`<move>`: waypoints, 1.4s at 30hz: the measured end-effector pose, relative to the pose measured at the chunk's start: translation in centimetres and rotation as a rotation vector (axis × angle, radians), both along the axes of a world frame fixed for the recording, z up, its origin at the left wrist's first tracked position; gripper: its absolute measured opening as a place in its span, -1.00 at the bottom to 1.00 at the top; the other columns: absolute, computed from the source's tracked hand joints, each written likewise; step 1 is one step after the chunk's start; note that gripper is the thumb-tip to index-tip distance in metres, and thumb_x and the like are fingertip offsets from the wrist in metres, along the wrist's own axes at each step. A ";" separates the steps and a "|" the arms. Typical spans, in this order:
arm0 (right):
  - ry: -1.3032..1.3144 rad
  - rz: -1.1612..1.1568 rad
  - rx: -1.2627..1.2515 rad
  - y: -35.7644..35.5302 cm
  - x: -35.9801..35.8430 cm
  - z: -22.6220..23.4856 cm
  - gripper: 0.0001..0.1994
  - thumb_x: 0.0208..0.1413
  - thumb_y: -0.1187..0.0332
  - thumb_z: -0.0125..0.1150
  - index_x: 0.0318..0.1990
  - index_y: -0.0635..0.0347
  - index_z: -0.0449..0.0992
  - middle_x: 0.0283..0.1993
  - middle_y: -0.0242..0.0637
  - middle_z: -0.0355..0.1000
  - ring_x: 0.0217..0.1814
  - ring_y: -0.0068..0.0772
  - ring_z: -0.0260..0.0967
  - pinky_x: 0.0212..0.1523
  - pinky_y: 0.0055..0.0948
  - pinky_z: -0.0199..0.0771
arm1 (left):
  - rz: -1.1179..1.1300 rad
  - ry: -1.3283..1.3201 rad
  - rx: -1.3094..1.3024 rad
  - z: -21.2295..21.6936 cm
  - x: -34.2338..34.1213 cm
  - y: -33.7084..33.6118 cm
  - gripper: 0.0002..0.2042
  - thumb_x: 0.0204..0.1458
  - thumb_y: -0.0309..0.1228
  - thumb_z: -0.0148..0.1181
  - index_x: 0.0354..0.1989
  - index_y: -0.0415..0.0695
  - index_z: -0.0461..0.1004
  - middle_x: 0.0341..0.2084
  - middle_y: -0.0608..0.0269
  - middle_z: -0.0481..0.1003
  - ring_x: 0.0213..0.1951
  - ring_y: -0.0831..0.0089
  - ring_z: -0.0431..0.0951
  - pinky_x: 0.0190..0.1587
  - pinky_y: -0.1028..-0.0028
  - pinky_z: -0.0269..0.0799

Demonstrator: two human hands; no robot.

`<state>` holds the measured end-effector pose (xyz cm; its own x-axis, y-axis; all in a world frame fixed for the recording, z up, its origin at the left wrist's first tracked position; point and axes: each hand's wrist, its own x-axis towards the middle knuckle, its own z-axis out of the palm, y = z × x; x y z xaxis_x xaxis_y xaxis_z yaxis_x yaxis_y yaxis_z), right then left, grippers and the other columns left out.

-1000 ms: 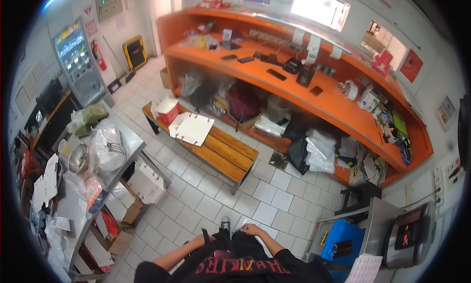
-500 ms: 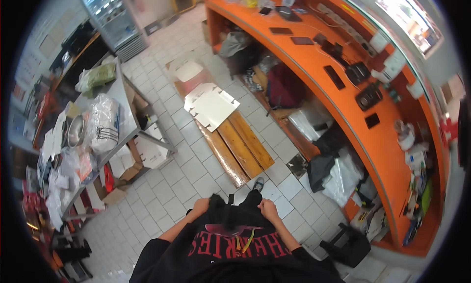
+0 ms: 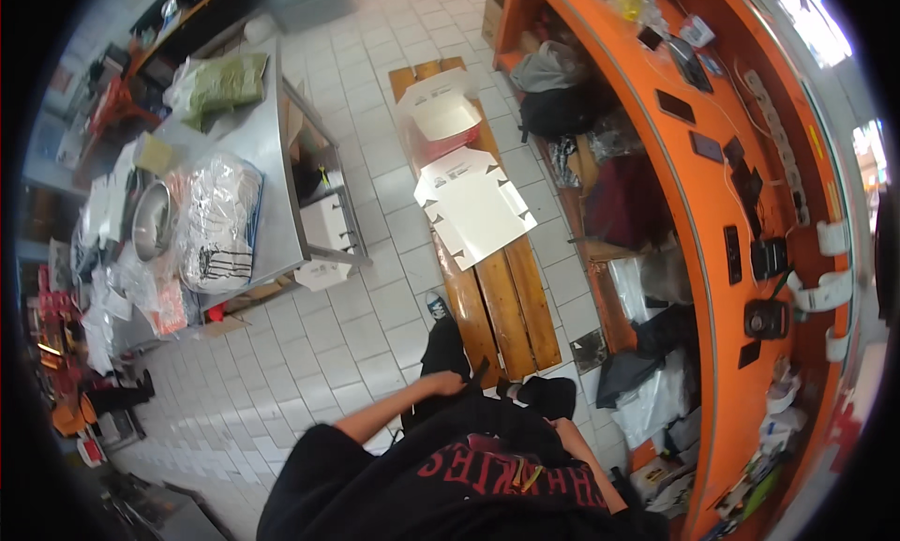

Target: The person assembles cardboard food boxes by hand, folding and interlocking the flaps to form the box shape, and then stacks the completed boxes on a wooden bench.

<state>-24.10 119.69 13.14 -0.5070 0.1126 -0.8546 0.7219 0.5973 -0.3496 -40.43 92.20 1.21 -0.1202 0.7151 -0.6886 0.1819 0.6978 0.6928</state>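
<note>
My left hand (image 3: 452,383) rests against my black trousers at the hip, with the bare forearm running in from the lower left. My right hand (image 3: 560,428) lies at my right side, mostly hidden by my black shirt. Whether either hand grips anything does not show. Just ahead of my feet stands a wooden bench (image 3: 502,302). A flat white cardboard box blank (image 3: 474,206) lies on it, and a folded white box (image 3: 442,115) sits further along. My black shoe (image 3: 437,307) is beside the bench's near end.
A steel table (image 3: 267,142) on the left carries plastic bags (image 3: 217,224), a metal bowl (image 3: 150,217) and a green bag (image 3: 225,82). A long orange counter (image 3: 708,213) on the right holds phones and devices, with bags and clothes stowed under it. White tiled floor (image 3: 328,353) lies between.
The view has swung so the bench and steel table loom nearer. My hands have moved apart from the middle of my waist to my two sides.
</note>
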 end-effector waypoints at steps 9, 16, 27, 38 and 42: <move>-0.076 0.235 0.299 0.4 -13.3 2.7 -0.46 0.03 -0.10 -0.13 -0.52 0.25 0.54 -0.48 0.06 0.41 -0.31 0.06 0.38 -0.25 -0.14 0.35 | 0.200 -1.178 -0.190 -8.1 -8.4 1.4 -0.47 0.06 0.05 -0.22 -0.15 -0.22 0.38 -0.30 0.05 0.47 -0.33 0.28 0.50 -0.25 0.31 0.45; 0.106 0.541 0.173 5.1 -26.2 -7.8 -0.58 0.02 0.03 -0.01 -0.46 0.28 0.50 -0.61 -0.04 0.40 -0.42 0.01 0.39 -0.32 -0.22 0.36 | 1.289 -0.289 0.325 -16.6 -16.2 1.1 -0.77 0.03 -0.34 -0.11 -0.26 -0.26 0.31 -0.42 -0.10 0.44 -0.34 -0.04 0.47 -0.32 0.14 0.39; 0.736 0.264 0.112 11.5 -49.1 -38.3 -0.33 -0.07 0.21 0.13 0.06 0.59 0.04 0.04 0.29 0.07 0.12 0.18 0.00 0.18 -0.11 -0.06 | 1.582 1.065 -0.412 -25.5 -24.7 12.2 -0.31 -0.09 -0.17 0.06 0.16 -0.30 -0.04 0.09 -0.05 0.10 0.15 0.10 0.07 0.11 0.16 0.01; 1.032 0.387 0.314 9.7 -50.0 -36.0 -0.48 -0.27 0.39 0.25 -0.12 0.50 0.25 -0.23 0.10 0.31 -0.15 0.04 0.27 -0.12 -0.21 0.28 | 1.550 1.155 0.048 -22.5 -22.5 13.1 -0.48 -0.15 -0.55 -0.02 0.10 -0.28 0.11 0.07 -0.11 0.14 0.13 0.03 0.11 0.13 0.18 0.06; 0.815 0.385 0.204 9.9 -50.3 -32.1 -0.62 -0.31 0.41 0.30 -0.31 0.47 0.34 -0.50 -0.06 0.34 -0.40 -0.05 0.32 -0.32 -0.32 0.33 | 1.806 1.085 0.198 -20.3 -22.4 12.2 -0.61 -0.16 -0.61 -0.07 -0.06 -0.24 0.33 -0.17 -0.20 0.35 -0.08 -0.06 0.33 0.02 0.23 0.20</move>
